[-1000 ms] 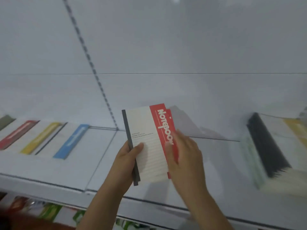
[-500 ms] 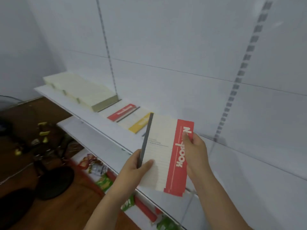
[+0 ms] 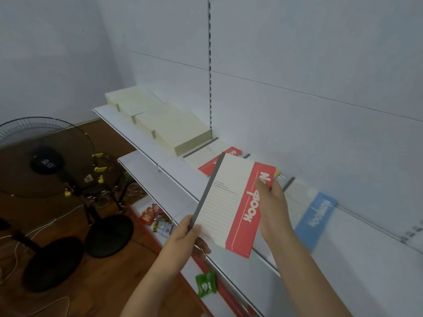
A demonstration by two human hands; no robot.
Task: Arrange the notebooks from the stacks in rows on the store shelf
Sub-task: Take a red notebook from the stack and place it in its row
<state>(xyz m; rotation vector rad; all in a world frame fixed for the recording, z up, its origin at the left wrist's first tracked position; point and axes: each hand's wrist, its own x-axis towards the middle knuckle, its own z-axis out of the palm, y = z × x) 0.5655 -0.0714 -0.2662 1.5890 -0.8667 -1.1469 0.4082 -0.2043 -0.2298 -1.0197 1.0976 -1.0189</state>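
The notebook has a matt paper cover. The shelf looks like smooth white painted metal with a faint sheen. The floor is brown wood, slightly glossy. The fan has a thin wire grille.

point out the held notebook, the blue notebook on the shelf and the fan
held notebook (image 3: 226, 202), head view, on the lined cream part of its cover
blue notebook (image 3: 317, 217), head view, on the middle of its blue band
fan (image 3: 45, 154), head view, on the wire guard near the dark hub
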